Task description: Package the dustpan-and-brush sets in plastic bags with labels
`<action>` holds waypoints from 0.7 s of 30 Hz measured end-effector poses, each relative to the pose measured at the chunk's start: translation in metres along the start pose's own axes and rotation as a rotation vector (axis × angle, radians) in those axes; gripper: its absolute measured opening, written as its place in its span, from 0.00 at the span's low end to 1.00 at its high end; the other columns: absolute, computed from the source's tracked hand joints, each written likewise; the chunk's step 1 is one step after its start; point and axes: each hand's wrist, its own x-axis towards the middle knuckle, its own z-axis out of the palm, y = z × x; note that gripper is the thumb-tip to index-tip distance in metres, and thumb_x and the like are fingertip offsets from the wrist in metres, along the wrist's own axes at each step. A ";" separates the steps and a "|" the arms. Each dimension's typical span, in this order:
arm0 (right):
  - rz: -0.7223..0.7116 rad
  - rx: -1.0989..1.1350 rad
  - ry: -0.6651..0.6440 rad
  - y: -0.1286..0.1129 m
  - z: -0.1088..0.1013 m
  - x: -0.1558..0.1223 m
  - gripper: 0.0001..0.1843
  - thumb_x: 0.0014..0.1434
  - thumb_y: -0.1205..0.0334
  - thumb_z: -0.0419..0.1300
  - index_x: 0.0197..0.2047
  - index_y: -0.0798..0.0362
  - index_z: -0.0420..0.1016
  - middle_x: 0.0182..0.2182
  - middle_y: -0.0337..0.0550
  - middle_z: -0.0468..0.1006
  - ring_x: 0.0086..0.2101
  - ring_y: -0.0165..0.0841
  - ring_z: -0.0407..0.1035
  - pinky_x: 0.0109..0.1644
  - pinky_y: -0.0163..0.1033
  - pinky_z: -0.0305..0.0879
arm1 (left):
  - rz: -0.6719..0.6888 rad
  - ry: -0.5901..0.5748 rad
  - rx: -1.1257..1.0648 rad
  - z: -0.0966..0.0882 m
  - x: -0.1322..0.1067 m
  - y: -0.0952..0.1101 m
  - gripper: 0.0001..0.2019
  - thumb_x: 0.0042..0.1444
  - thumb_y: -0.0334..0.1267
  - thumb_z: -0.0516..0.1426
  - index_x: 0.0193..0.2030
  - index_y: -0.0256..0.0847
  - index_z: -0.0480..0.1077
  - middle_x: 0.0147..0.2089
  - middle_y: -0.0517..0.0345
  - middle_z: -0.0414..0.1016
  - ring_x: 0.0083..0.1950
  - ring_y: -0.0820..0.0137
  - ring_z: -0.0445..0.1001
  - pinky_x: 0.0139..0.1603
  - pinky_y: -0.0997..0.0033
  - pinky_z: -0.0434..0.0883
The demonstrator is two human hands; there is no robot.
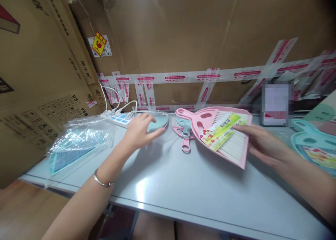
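My right hand (262, 143) grips the wide edge of a pink dustpan (197, 118), thumb on top, holding it tilted above the table. Inside the dustpan lies a brush with white bristles (232, 151), crossed by a yellow-green printed label (223, 131). My left hand (140, 129) hovers with thumb and fingers apart and nothing in it. Close behind its fingers is a turquoise item (160, 122) under clear plastic, its kind partly hidden. Between my hands, a turquoise handle (186, 129) and a pink handle (186, 145) lie overlapped, partly behind the dustpan.
At left, a turquoise dustpan (76, 157) lies under clear plastic bags (81, 133). A power strip (119, 119) with white cables sits behind my left hand. Turquoise dustpans (309, 139) lie at right, beside a blurred-out upright device (277, 103). Large taped cardboard boxes (183, 33) wall the back.
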 end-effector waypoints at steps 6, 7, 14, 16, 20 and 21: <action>0.091 -0.032 -0.092 0.004 0.004 -0.009 0.13 0.48 0.74 0.60 0.38 0.56 0.78 0.37 0.52 0.80 0.33 0.41 0.76 0.35 0.38 0.76 | -0.082 -0.190 0.227 0.021 -0.001 0.018 0.07 0.57 0.32 0.50 0.32 0.38 0.69 0.35 0.51 0.71 0.38 0.62 0.70 0.32 0.67 0.63; 0.107 -0.035 -0.113 0.006 0.005 -0.010 0.13 0.48 0.74 0.60 0.38 0.56 0.78 0.37 0.52 0.80 0.32 0.41 0.76 0.35 0.38 0.76 | -0.113 -0.170 0.199 0.021 -0.001 0.018 0.08 0.57 0.31 0.49 0.32 0.39 0.69 0.34 0.52 0.71 0.36 0.64 0.70 0.31 0.68 0.63; 0.138 -0.047 -0.208 0.024 0.021 -0.020 0.15 0.50 0.73 0.61 0.43 0.58 0.75 0.39 0.52 0.80 0.35 0.39 0.76 0.36 0.36 0.75 | 0.031 0.052 0.025 0.023 -0.005 0.029 0.09 0.60 0.33 0.48 0.32 0.38 0.67 0.32 0.54 0.71 0.32 0.69 0.69 0.31 0.71 0.64; 0.139 -0.024 -0.225 0.029 0.028 -0.024 0.15 0.51 0.73 0.61 0.44 0.58 0.74 0.40 0.51 0.79 0.35 0.38 0.76 0.36 0.36 0.76 | 0.137 0.084 0.029 0.028 -0.009 0.037 0.11 0.61 0.32 0.46 0.32 0.37 0.67 0.32 0.52 0.71 0.32 0.69 0.69 0.31 0.71 0.65; 0.117 0.050 -0.151 0.038 0.035 -0.029 0.15 0.53 0.72 0.60 0.45 0.56 0.73 0.39 0.48 0.80 0.34 0.35 0.76 0.34 0.34 0.76 | 0.283 0.098 0.055 0.035 -0.017 0.051 0.13 0.62 0.31 0.45 0.30 0.36 0.67 0.29 0.53 0.70 0.30 0.71 0.68 0.29 0.71 0.65; 0.106 0.072 -0.131 0.039 0.036 -0.029 0.15 0.53 0.72 0.60 0.45 0.55 0.73 0.38 0.47 0.80 0.34 0.35 0.76 0.33 0.33 0.76 | 0.300 0.103 0.057 0.036 -0.018 0.053 0.13 0.62 0.31 0.45 0.30 0.35 0.68 0.28 0.53 0.70 0.29 0.71 0.68 0.28 0.72 0.65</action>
